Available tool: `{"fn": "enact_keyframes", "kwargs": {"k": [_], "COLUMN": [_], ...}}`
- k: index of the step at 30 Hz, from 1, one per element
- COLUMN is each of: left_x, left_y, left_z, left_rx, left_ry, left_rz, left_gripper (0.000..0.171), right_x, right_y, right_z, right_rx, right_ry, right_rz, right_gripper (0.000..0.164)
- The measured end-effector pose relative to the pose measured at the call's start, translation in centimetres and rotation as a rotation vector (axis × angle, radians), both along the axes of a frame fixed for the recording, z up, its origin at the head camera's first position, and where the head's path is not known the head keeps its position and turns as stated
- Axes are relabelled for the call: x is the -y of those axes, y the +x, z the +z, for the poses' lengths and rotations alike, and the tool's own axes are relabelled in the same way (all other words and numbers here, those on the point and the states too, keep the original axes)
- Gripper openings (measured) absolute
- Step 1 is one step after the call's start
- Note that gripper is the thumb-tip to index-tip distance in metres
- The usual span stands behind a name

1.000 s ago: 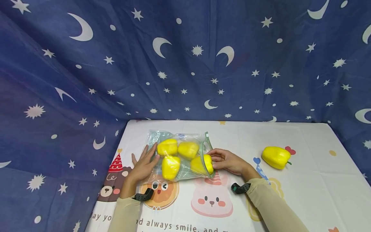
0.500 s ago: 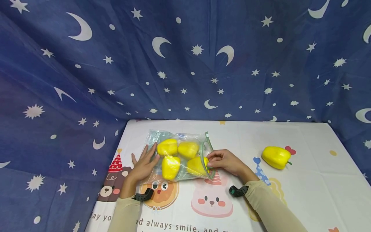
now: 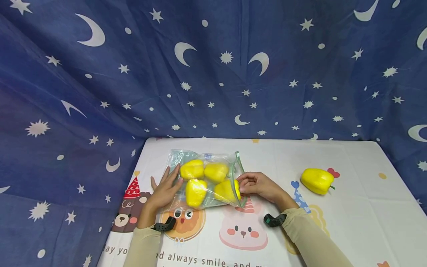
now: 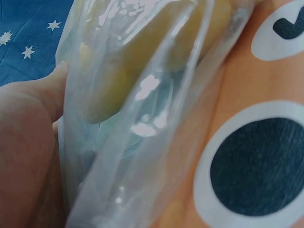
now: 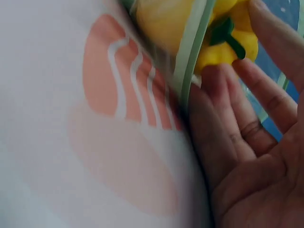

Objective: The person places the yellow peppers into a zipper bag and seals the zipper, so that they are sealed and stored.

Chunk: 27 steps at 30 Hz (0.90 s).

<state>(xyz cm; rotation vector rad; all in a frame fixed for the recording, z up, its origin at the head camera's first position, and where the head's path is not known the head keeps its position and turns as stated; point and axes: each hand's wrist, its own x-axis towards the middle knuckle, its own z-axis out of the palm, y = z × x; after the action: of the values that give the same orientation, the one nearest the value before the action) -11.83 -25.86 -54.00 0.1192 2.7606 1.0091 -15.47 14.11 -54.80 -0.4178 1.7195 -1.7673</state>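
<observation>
A clear zip bag (image 3: 213,157) with a green rim lies on the table, its mouth toward my right hand. Inside are several yellow bell peppers; one pepper (image 3: 226,191) sits at the mouth, its green stem (image 5: 228,40) facing out in the right wrist view. My left hand (image 3: 166,192) rests on the bag's closed end, fingers spread. In the left wrist view the bag's film (image 4: 142,109) bulges beside it. My right hand (image 3: 261,186) touches the stem end of the pepper at the mouth, fingertips around it and one digit right at the green rim (image 5: 192,52).
Another yellow bell pepper (image 3: 317,181) lies apart on the right side of the table. The white tablecloth (image 3: 363,207) has printed cartoon figures. A blue curtain (image 3: 213,70) with moons and stars hangs behind and to the left.
My right hand has moved slightly left, and the pepper at the mouth has slid further into the bag. The left hand stays in place.
</observation>
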Motion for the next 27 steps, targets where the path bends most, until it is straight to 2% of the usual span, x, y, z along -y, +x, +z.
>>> {"fn": "enact_keyframes", "kwargs": {"k": [4, 12, 21, 27], "left_x": [0.1, 0.2, 0.4, 0.7], "left_y": [0.0, 0.0, -0.1, -0.1], "left_z": [-0.1, -0.1, -0.2, -0.1], "left_rx": [0.0, -0.006, 0.005, 0.015], "left_ry": [-0.006, 0.018, 0.044, 0.077], "left_rz": [-0.001, -0.002, -0.007, -0.007], "left_gripper": [0.071, 0.071, 0.07, 0.068], "right_x": [0.4, 1.4, 2.9, 3.8], "right_y": [0.3, 0.7, 0.9, 0.7], "right_z": [0.6, 0.8, 1.8, 2.2], "right_rx": [-0.051, -0.141, -0.156, -0.277], "right_ry": [0.044, 0.169, 0.341, 0.513], "right_rz": [-0.002, -0.022, -0.085, -0.091], "right_gripper": [0.044, 0.036, 0.031, 0.026]}}
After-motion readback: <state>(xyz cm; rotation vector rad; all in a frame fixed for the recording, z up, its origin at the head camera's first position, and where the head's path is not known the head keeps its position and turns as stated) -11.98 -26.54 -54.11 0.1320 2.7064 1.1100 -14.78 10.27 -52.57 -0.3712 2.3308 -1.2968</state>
